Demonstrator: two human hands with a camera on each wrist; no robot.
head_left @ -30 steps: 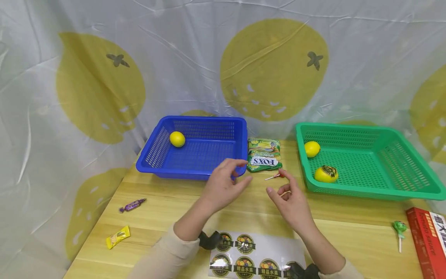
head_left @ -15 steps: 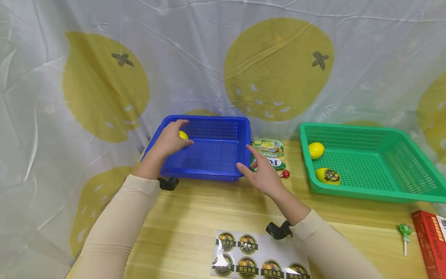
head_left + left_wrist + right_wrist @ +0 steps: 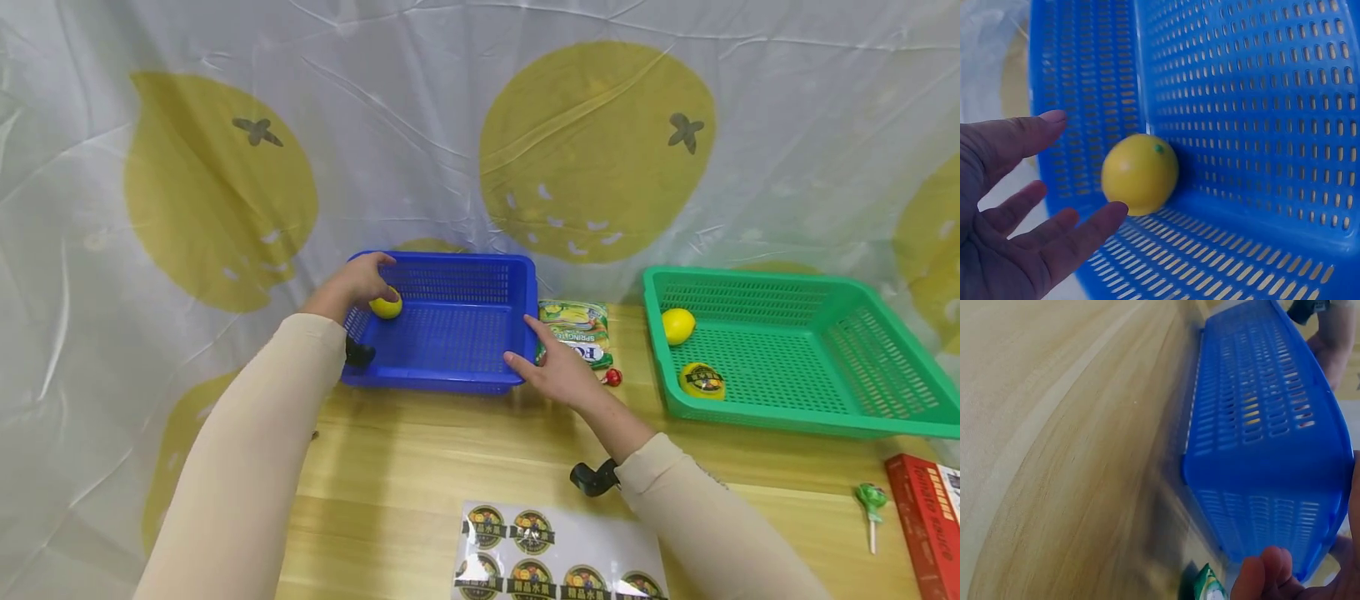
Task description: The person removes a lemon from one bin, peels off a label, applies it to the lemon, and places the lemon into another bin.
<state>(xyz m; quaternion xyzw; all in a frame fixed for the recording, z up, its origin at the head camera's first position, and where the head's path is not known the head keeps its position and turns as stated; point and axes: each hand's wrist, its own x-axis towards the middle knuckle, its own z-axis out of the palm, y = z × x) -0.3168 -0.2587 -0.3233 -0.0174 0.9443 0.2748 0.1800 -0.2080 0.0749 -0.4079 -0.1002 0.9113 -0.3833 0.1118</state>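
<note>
My left hand [image 3: 356,283] reaches over the left end of the blue basket [image 3: 442,377], beside a yellow lemon [image 3: 386,308]. In the left wrist view the thumb and fingers are spread and hold nothing; the index fingertip overlaps the edge of the lemon [image 3: 1138,175], which has a small green spot. At the basket's front right corner is my right hand [image 3: 558,371]. Its thumb lies over the rim, and its fingers [image 3: 1250,578] are bent along the outside of the blue wall [image 3: 1260,469], gripping that corner.
A green basket [image 3: 795,419] at right holds two lemons, one with a dark sticker [image 3: 703,381]. Between the baskets lie a green tea packet [image 3: 573,321] and a red lollipop [image 3: 612,377]. A sticker sheet [image 3: 570,533], green lollipop [image 3: 871,497] and red box [image 3: 918,517] lie nearer.
Both hands have moved from over the middle of the table to the blue basket. The left hand has gone on to the lemon, while the right has stayed at the corner since half a second ago.
</note>
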